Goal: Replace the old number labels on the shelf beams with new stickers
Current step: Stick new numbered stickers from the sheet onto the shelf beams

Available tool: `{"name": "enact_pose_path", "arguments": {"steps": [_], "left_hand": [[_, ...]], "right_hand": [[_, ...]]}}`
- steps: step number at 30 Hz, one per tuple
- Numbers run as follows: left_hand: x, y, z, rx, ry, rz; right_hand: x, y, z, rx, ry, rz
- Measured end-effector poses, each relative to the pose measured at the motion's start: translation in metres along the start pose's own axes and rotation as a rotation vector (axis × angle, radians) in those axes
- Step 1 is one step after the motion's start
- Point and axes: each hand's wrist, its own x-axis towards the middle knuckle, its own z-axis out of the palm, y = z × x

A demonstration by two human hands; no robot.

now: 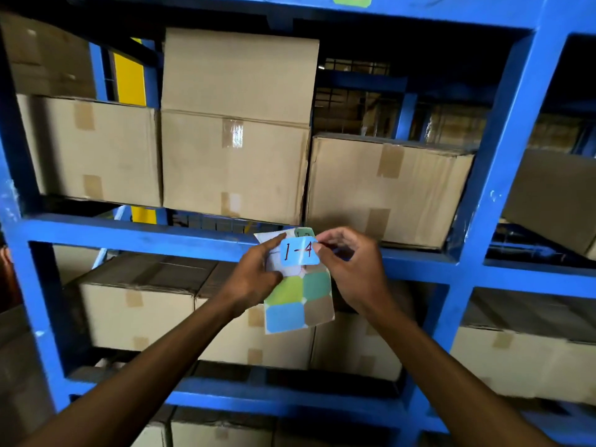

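Blue "1-4" sticker [300, 252] pinched by right hand [350, 264] over sticker sheet [298, 301].

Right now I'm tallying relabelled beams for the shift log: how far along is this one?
Done: a blue sticker already carries a handwritten 1-4. In hand: the left hand holds the sticker sheet while the right hand pinches that sticker's edge, apparently peeling it. Left: a green label still shows behind the sheet on the blue beam, so sticking remains.
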Motion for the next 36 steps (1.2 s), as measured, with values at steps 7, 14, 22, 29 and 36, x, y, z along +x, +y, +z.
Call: {"name": "enact_pose_path", "arguments": {"steps": [7, 14, 22, 29, 36], "left_hand": [[-0.008, -0.057, 0.006, 0.04, -0.015, -0.016], [0.016, -0.095, 0.017, -0.003, 0.009, -0.028], [0.049, -0.115, 0.021, 0.115, 0.07, 0.084], [0.067, -0.127, 0.032, 0.123, 0.203, -0.066], [0.078, -0.126, 0.034, 0.051, 0.265, -0.135]], "right_hand": [[0.002, 0.048, -0.001, 0.036, 0.133, 0.106], [0.011, 0.093, 0.02, -0.091, 0.181, 0.227], [0.024, 0.113, 0.04, -0.141, 0.155, 0.223], [0.037, 0.116, 0.051, -0.193, 0.149, 0.208], [0.042, 0.124, 0.057, -0.27, 0.133, 0.204]]}}
